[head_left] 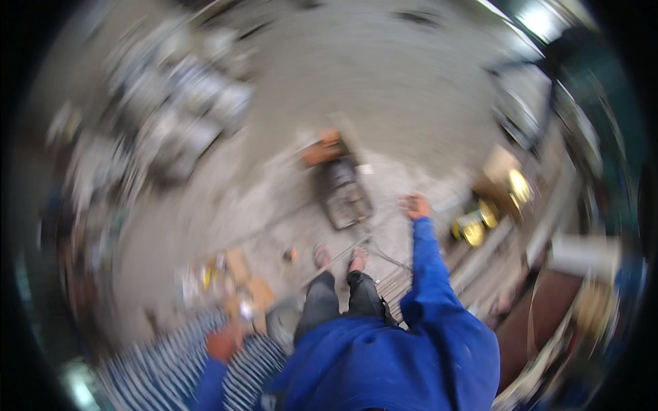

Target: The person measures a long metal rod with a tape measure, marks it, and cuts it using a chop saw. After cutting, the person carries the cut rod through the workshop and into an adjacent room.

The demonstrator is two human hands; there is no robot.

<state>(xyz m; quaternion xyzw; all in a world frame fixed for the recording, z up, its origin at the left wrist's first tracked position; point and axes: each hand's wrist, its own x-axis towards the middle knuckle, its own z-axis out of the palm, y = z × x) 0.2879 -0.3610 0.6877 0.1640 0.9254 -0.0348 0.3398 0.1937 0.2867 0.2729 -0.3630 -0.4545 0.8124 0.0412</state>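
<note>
Motion smears the whole head view. My right hand (415, 205) is stretched forward over the floor at the end of a blue sleeve. Its fingers look partly curled, but blur hides whether anything is in them. To its left, on the floor, lies a dark, boxy object (346, 195) with orange-brown blocks (322, 148) at its far end. Low on the left is my left hand (225, 342), above a dark-and-white striped surface (157, 363). Cardboard pieces (257, 294) lie just beyond it. The left fingers are too blurred to read.
Yellow-and-metal tins (470, 229) and a brown carton (495, 171) stand to the right, beside long boards or bars (490, 257). Pale bags or bundles (185, 103) are heaped at the far left. My feet (358, 259) stand on the concrete floor, near thin rods (387, 253).
</note>
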